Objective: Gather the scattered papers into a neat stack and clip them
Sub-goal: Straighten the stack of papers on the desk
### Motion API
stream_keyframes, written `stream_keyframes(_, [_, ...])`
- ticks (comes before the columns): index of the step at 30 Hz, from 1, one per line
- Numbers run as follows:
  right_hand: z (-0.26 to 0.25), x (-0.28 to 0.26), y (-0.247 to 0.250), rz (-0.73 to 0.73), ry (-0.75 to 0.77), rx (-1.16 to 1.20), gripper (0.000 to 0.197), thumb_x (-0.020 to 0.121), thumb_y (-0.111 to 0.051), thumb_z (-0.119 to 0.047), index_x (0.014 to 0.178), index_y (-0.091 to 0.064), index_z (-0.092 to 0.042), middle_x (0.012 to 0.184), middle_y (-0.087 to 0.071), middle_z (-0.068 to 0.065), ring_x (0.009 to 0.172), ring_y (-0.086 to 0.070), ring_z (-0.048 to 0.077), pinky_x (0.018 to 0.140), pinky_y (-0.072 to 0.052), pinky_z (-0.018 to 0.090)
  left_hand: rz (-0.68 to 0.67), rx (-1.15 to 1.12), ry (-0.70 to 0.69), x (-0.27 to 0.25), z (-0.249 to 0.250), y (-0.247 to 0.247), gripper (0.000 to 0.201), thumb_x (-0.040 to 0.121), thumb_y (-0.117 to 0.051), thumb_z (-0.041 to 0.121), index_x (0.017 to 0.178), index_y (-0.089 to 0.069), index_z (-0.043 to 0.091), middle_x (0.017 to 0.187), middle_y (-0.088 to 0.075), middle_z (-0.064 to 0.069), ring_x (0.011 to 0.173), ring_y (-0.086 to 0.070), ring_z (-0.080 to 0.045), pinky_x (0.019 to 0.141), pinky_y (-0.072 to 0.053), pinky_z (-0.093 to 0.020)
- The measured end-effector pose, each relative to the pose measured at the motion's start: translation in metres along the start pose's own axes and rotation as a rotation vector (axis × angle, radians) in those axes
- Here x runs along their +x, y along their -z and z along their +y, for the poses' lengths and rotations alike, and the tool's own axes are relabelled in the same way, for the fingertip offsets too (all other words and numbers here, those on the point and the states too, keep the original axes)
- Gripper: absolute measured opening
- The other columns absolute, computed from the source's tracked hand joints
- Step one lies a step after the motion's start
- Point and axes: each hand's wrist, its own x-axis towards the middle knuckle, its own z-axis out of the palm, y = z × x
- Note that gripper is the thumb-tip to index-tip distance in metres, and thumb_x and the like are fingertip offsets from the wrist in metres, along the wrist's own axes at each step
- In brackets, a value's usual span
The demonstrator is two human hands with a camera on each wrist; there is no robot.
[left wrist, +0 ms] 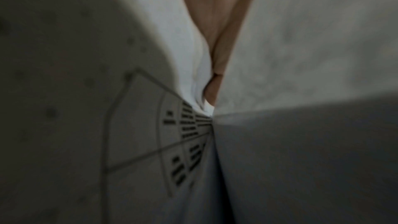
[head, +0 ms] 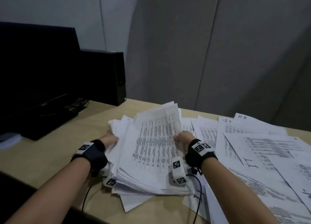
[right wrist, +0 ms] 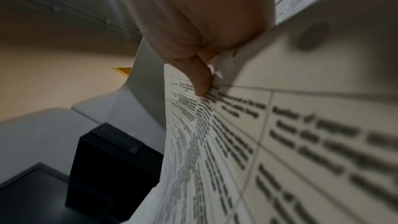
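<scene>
A thick, uneven stack of printed papers [head: 151,149] is lifted at its far end off the tan desk [head: 42,158]. My left hand [head: 110,140] grips the stack's left edge, fingers tucked under the sheets. My right hand [head: 182,137] grips its right edge, thumb on the top page. In the right wrist view my thumb [right wrist: 200,81] presses the printed top sheet [right wrist: 280,142]. The left wrist view shows only skin of my left hand [left wrist: 217,31] wedged between blurred sheets [left wrist: 150,134]. More loose papers [head: 252,148] lie spread to the right. No clip is visible.
A dark monitor [head: 33,68] and a black computer tower [head: 107,75] stand at the back left. Grey partition panels [head: 202,46] rise behind the desk. Wrist camera cables [head: 198,198] trail over the front edge. One sheet [head: 133,202] pokes out under the stack.
</scene>
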Motion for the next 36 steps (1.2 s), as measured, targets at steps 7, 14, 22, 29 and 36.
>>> stream_keyframes(7, [-0.008,0.011,-0.016,-0.067,-0.008,-0.002,0.036,0.087,-0.058,-0.004,0.121,-0.048,0.001,0.115,-0.059,0.018,0.079,-0.056,0.023,0.076,-0.051,0.036,-0.216,-0.234,-0.077,-0.016,-0.008,0.014,0.033,0.097,-0.046,0.011,0.127,-0.047,-0.002,0.123,-0.059,-0.021,0.11,-0.057,-0.034,0.101,-0.042,-0.048])
stream_keyframes(14, [-0.017,0.018,-0.015,-0.107,0.001,-0.088,0.044,0.081,-0.068,-0.012,0.118,-0.053,0.004,0.099,-0.069,0.016,0.087,-0.066,0.027,0.093,-0.049,0.042,-0.412,-0.502,-0.35,-0.026,-0.019,0.027,0.106,0.029,-0.094,0.041,0.123,-0.049,0.022,0.101,-0.073,-0.006,0.085,-0.072,-0.021,0.066,-0.058,-0.032])
stream_keyframes(22, [-0.02,0.022,-0.031,-0.027,0.164,-0.083,0.042,0.082,-0.056,0.009,0.124,-0.051,0.004,0.119,-0.06,0.022,0.107,-0.058,0.034,0.088,-0.051,0.044,-0.225,-0.679,0.044,-0.025,-0.025,0.028,0.035,0.103,-0.032,0.024,0.121,-0.05,0.0,0.079,-0.071,-0.013,0.082,-0.059,-0.026,0.071,-0.047,-0.036])
stream_keyframes(29, [-0.026,0.02,-0.026,-0.027,0.37,0.019,0.028,0.085,-0.051,0.006,0.112,-0.052,-0.003,0.092,-0.059,0.012,0.078,-0.057,0.023,0.064,-0.051,0.035,-0.103,-0.732,0.065,-0.017,-0.032,0.032,0.023,0.099,-0.033,0.001,0.099,-0.056,0.0,0.061,-0.071,-0.009,0.05,-0.068,-0.018,0.047,-0.055,-0.029])
stream_keyframes(36, [-0.038,0.014,0.016,-0.353,0.272,0.196,0.023,0.094,-0.04,0.004,0.112,-0.051,-0.005,0.09,-0.061,0.011,0.066,-0.064,0.017,0.06,-0.055,0.03,-0.094,-0.56,0.015,-0.024,-0.014,0.042,0.016,0.091,-0.047,-0.004,0.089,-0.063,-0.002,0.074,-0.069,-0.016,0.058,-0.066,-0.026,0.062,-0.057,-0.039])
